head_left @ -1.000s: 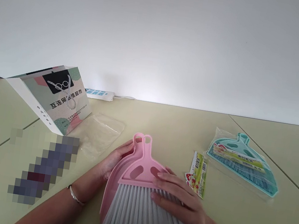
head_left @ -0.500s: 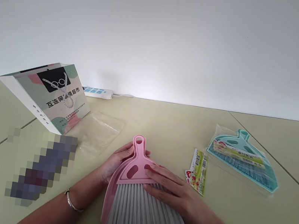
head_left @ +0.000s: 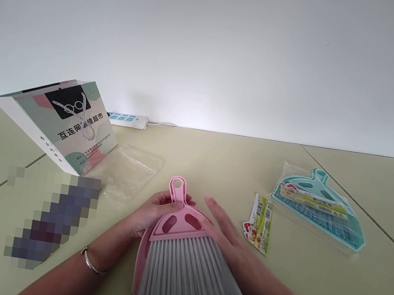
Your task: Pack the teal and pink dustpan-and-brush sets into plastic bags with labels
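A pink hand brush (head_left: 185,268) with grey-white bristles lies over a matching pink dustpan (head_left: 138,273), whose left edge shows beneath it. My left hand (head_left: 151,214) is wrapped round the necks of both handles from the left, with the thumb on top. Slightly blurred, my right hand (head_left: 229,237) is beside the brush's right edge, its fingers stretched out and holding nothing. Whether it still touches the brush I cannot tell. To its right, a cardboard label (head_left: 259,223) rests on the table.
A teal brush-and-dustpan set (head_left: 322,207) in clear wrapping lies at the right. On the left are a paper bag (head_left: 73,123), an empty plastic wrapper (head_left: 131,172) and a pixelated dark object (head_left: 58,220). A power strip (head_left: 128,120) sits against the wall.
My right hand has lifted its fingers from the brush and shifted right. My left thumb has come over the front of the handle. The brush and dustpan have tilted slightly.
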`<act>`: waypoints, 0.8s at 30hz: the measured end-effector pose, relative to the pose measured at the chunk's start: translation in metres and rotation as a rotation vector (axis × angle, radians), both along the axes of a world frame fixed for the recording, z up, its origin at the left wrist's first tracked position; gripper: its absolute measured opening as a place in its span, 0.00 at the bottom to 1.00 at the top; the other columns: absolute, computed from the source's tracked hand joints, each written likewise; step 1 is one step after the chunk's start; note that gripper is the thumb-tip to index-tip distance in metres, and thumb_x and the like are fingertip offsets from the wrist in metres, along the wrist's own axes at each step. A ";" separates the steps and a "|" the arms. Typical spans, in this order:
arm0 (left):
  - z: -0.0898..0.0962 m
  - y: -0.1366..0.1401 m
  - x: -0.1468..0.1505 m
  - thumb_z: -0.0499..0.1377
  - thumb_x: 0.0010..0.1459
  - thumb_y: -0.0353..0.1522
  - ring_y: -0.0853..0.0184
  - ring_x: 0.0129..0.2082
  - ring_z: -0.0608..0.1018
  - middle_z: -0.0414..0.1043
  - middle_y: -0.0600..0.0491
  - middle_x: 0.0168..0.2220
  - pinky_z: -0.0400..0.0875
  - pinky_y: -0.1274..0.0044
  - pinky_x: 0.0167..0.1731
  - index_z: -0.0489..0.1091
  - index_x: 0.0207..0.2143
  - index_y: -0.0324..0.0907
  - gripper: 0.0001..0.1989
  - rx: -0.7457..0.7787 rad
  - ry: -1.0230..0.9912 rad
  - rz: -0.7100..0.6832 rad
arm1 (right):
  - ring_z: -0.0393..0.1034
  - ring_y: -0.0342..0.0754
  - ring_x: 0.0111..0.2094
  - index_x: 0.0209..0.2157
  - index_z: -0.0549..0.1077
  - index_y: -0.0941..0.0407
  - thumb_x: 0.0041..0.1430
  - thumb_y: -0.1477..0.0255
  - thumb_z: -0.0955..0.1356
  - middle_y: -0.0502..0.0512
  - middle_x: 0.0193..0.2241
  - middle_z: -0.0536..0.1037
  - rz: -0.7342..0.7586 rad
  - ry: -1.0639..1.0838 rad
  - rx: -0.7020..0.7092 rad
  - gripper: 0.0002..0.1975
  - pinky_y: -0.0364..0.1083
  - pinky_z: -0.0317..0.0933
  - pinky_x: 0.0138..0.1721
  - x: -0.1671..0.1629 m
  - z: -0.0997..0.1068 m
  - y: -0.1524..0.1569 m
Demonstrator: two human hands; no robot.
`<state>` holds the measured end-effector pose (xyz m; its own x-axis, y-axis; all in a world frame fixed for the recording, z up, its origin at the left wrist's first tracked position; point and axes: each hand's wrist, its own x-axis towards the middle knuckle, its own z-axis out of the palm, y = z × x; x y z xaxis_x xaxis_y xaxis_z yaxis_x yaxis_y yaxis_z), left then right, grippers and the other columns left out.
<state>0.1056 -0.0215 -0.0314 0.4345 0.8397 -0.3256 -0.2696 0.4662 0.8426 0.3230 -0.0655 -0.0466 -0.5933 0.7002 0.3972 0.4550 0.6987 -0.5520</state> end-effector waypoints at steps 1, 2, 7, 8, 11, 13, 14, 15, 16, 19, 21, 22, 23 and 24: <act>0.000 0.000 0.000 0.66 0.47 0.34 0.64 0.37 0.77 0.75 0.44 0.43 0.67 0.74 0.41 0.74 0.39 0.36 0.16 0.002 0.008 0.007 | 0.37 0.51 0.65 0.63 0.47 0.43 0.62 0.73 0.62 0.53 0.66 0.42 -0.050 0.109 -0.096 0.31 0.57 0.46 0.61 0.000 -0.003 -0.001; 0.001 0.001 0.000 0.66 0.47 0.35 0.64 0.37 0.77 0.75 0.45 0.43 0.67 0.74 0.41 0.74 0.39 0.36 0.16 0.002 0.013 0.010 | 0.39 0.51 0.65 0.63 0.47 0.43 0.61 0.70 0.63 0.53 0.66 0.42 -0.089 0.229 -0.221 0.32 0.56 0.48 0.61 -0.001 -0.004 -0.001; 0.000 0.002 -0.003 0.65 0.48 0.35 0.64 0.37 0.77 0.76 0.46 0.40 0.68 0.74 0.41 0.74 0.39 0.37 0.16 0.003 0.026 -0.010 | 0.61 0.54 0.56 0.57 0.60 0.46 0.61 0.64 0.62 0.55 0.60 0.61 -0.153 0.722 -0.967 0.22 0.56 0.60 0.53 -0.003 0.009 0.001; 0.001 0.001 -0.003 0.65 0.48 0.35 0.64 0.37 0.76 0.76 0.46 0.39 0.68 0.74 0.41 0.74 0.40 0.37 0.16 0.011 0.027 -0.015 | 0.63 0.54 0.55 0.56 0.62 0.47 0.61 0.62 0.61 0.55 0.58 0.64 -0.153 0.710 -1.052 0.21 0.56 0.60 0.52 -0.004 0.012 0.001; 0.003 0.000 -0.003 0.65 0.48 0.35 0.65 0.37 0.76 0.75 0.47 0.40 0.67 0.74 0.42 0.74 0.40 0.37 0.16 0.028 0.021 -0.048 | 0.63 0.54 0.55 0.54 0.65 0.50 0.60 0.56 0.62 0.55 0.56 0.68 -0.101 0.562 -1.152 0.23 0.56 0.55 0.55 -0.010 0.017 0.000; 0.005 -0.001 -0.001 0.64 0.48 0.36 0.64 0.38 0.75 0.74 0.47 0.40 0.66 0.73 0.43 0.72 0.40 0.38 0.17 0.037 0.038 -0.069 | 0.62 0.55 0.55 0.53 0.67 0.51 0.57 0.54 0.63 0.55 0.55 0.69 -0.073 0.547 -1.162 0.25 0.55 0.54 0.56 -0.014 0.014 -0.001; 0.006 -0.001 0.000 0.64 0.48 0.37 0.64 0.38 0.74 0.73 0.48 0.39 0.66 0.74 0.42 0.72 0.41 0.38 0.18 0.052 0.077 -0.071 | 0.62 0.55 0.55 0.53 0.67 0.52 0.56 0.54 0.64 0.55 0.54 0.69 -0.075 0.561 -1.160 0.26 0.55 0.54 0.55 -0.017 0.012 -0.001; 0.007 -0.001 0.001 0.63 0.49 0.38 0.65 0.37 0.74 0.73 0.49 0.37 0.66 0.74 0.40 0.71 0.40 0.38 0.18 0.083 0.143 -0.070 | 0.63 0.56 0.54 0.53 0.68 0.52 0.55 0.54 0.65 0.56 0.53 0.70 -0.090 0.574 -1.150 0.26 0.55 0.54 0.55 -0.018 0.009 -0.001; 0.008 -0.002 0.001 0.62 0.49 0.40 0.66 0.34 0.73 0.71 0.51 0.35 0.65 0.75 0.37 0.70 0.39 0.39 0.17 0.134 0.236 -0.069 | 0.63 0.56 0.54 0.52 0.68 0.53 0.55 0.54 0.65 0.56 0.52 0.71 -0.108 0.582 -1.131 0.27 0.55 0.54 0.55 -0.019 0.007 0.000; 0.009 -0.003 0.003 0.56 0.54 0.45 0.71 0.26 0.65 0.62 0.57 0.25 0.60 0.78 0.28 0.65 0.29 0.40 0.16 0.352 0.560 -0.068 | 0.63 0.57 0.53 0.51 0.69 0.54 0.53 0.53 0.66 0.57 0.51 0.72 -0.151 0.587 -1.086 0.28 0.56 0.54 0.55 -0.020 0.001 0.003; 0.008 -0.004 0.004 0.51 0.57 0.46 0.72 0.24 0.61 0.56 0.59 0.23 0.56 0.78 0.26 0.60 0.24 0.41 0.19 0.461 0.709 -0.060 | 0.63 0.57 0.53 0.50 0.70 0.54 0.53 0.52 0.66 0.58 0.50 0.73 -0.157 0.595 -1.076 0.28 0.56 0.54 0.55 -0.020 0.001 0.004; 0.008 -0.005 0.004 0.49 0.58 0.46 0.72 0.24 0.60 0.55 0.59 0.22 0.55 0.78 0.26 0.58 0.23 0.41 0.19 0.489 0.756 -0.051 | 0.63 0.57 0.53 0.50 0.70 0.54 0.53 0.52 0.66 0.58 0.50 0.73 -0.151 0.601 -1.081 0.27 0.56 0.54 0.55 -0.020 0.001 0.004; 0.007 -0.005 0.004 0.48 0.59 0.47 0.72 0.24 0.60 0.54 0.59 0.22 0.55 0.78 0.26 0.57 0.23 0.41 0.20 0.504 0.789 -0.048 | 0.64 0.57 0.53 0.50 0.70 0.54 0.53 0.53 0.66 0.58 0.50 0.73 -0.139 0.608 -1.094 0.27 0.55 0.54 0.55 -0.020 0.003 0.004; 0.006 -0.005 0.004 0.47 0.59 0.47 0.71 0.24 0.60 0.55 0.59 0.22 0.55 0.78 0.26 0.57 0.23 0.41 0.20 0.513 0.809 -0.045 | 0.64 0.56 0.52 0.50 0.69 0.53 0.53 0.53 0.66 0.57 0.50 0.73 -0.120 0.615 -1.117 0.26 0.55 0.55 0.54 -0.020 0.004 0.004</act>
